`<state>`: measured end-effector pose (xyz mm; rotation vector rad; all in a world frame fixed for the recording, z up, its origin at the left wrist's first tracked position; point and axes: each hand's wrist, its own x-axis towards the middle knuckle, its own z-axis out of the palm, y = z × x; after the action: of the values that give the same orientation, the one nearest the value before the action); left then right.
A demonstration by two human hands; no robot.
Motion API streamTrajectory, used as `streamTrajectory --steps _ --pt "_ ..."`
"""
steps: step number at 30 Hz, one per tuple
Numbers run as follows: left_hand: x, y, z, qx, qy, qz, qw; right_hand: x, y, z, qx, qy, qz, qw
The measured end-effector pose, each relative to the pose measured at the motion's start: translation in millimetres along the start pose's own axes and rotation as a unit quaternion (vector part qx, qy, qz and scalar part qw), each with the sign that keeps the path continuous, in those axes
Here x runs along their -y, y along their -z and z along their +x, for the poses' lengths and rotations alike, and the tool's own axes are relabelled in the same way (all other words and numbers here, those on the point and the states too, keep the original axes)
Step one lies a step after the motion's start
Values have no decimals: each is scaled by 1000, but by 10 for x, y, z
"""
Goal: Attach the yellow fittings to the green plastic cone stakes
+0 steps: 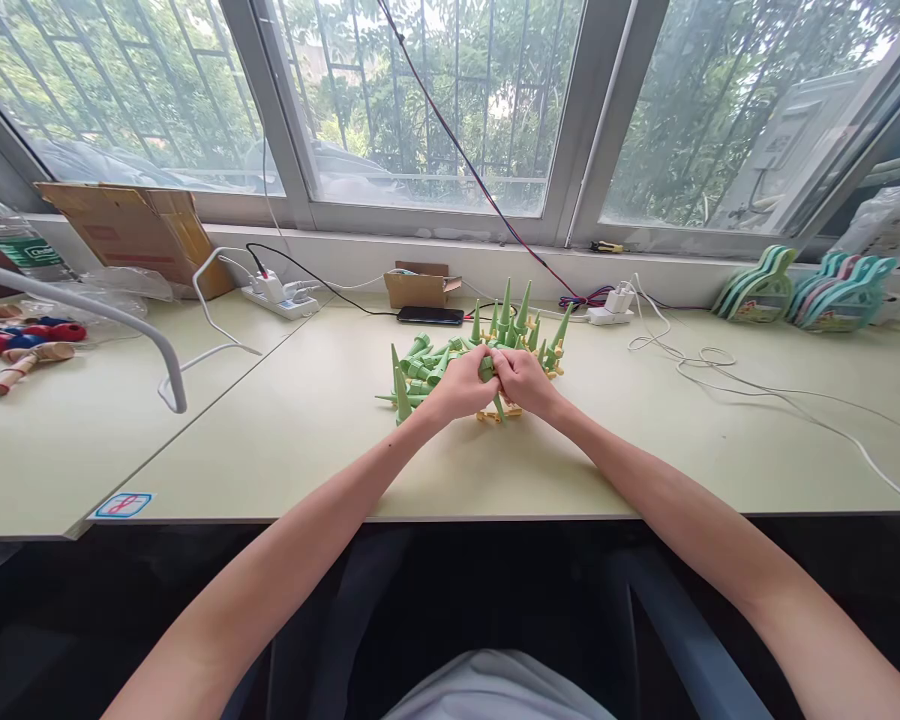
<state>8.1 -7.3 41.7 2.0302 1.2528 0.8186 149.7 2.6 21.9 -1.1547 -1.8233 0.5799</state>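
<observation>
My left hand [465, 384] and my right hand [526, 380] meet above the table, fingers closed together around a green plastic cone [486, 369]. A pointed green tip shows below the fingers; whether it belongs to the held cone I cannot tell. To the left of my hands lies a heap of green cone pieces [418, 370]. Behind and to the right stand several upright green cones [523, 312] with yellow parts at their bases. Small yellow pieces [487, 415] lie just under my hands. My fingers hide much of the held cone.
A black phone [430, 316] and a small cardboard box [420, 288] lie behind the heap. White cables [720, 362] run across the right side. Teal plastic frames [844, 292] stand far right. Wooden toys [26, 362] and a white metal tube [120, 318] are at left.
</observation>
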Motion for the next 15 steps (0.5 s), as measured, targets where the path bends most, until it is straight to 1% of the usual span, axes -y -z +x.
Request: streamTrajectory --steps 7,15 --pt "23 -10 11 -4 -18 1 1000 -3 0 -1 2 -3 -2 1000" --pt "39 -13 6 6 -8 -21 1000 -27 -3 3 -1 -3 -14 1000"
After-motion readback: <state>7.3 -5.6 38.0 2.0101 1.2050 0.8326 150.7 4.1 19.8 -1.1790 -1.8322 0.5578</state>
